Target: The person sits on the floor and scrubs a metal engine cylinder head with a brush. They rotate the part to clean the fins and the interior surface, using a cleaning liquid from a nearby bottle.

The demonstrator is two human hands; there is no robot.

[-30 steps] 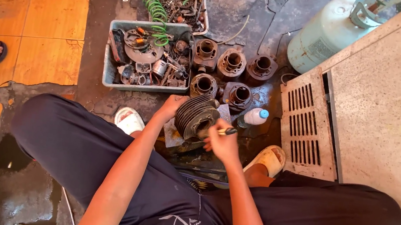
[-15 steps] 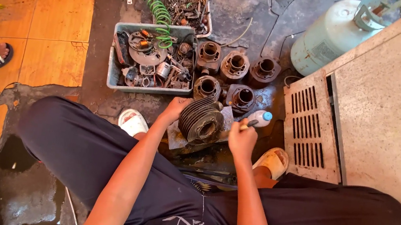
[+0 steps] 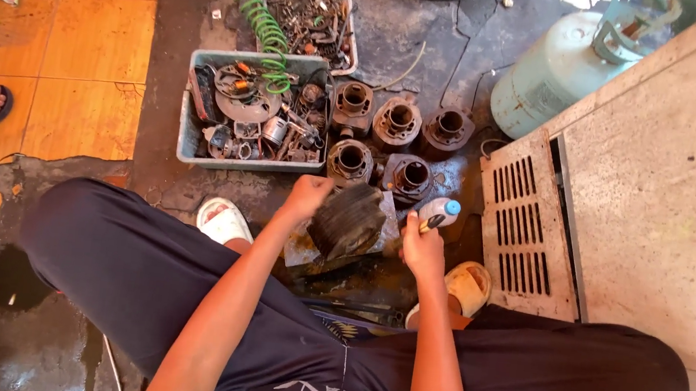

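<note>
In the head view we judged the finned engine cylinder (image 3: 349, 219) heavy, rigid and greasy, best taken by its outer fins or the rim of its bore. It was dark, round and ribbed, lying tilted on a flat scrap on the wet floor between our feet, just in front of five similar cylinders (image 3: 398, 124). Our left hand (image 3: 311, 193) was closed against its upper edge. Our right hand (image 3: 421, 247) was wrapped around a thin dark-handled tool (image 3: 430, 223), beside a small white bottle (image 3: 438, 210).
</note>
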